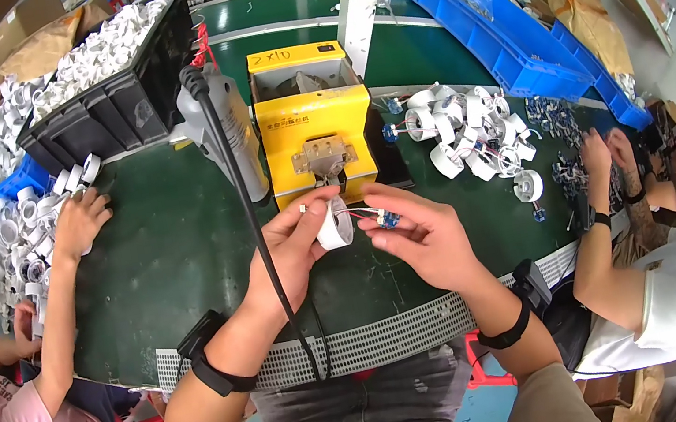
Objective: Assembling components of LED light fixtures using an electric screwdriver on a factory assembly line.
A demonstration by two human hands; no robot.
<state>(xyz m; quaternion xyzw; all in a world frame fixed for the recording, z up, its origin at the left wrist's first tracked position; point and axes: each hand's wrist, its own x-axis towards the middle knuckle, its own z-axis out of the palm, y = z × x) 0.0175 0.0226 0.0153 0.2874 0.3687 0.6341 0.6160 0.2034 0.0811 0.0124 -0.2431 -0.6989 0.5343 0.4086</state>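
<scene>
My left hand point(284, 251) pinches a white plastic ring point(333, 231) in front of the yellow machine point(284, 144). A small white connector point(303, 209) shows by its fingertips. Between the fingers of my right hand point(431, 240) is a small blue circuit board point(389, 219), just right of the ring. Thin red and pale wires point(362, 210) run from the board toward the ring. Metal jaws or a nozzle point(325, 159) on the machine's front sit right above my hands.
A grey tool body point(228, 131) with a black cable point(238, 192) stands left of the machine; the cable crosses my left forearm. Wired white rings point(468, 131) are heaped at right. A black crate point(102, 107) holds white parts. Co-workers' hands point(81, 223) reach in from both sides.
</scene>
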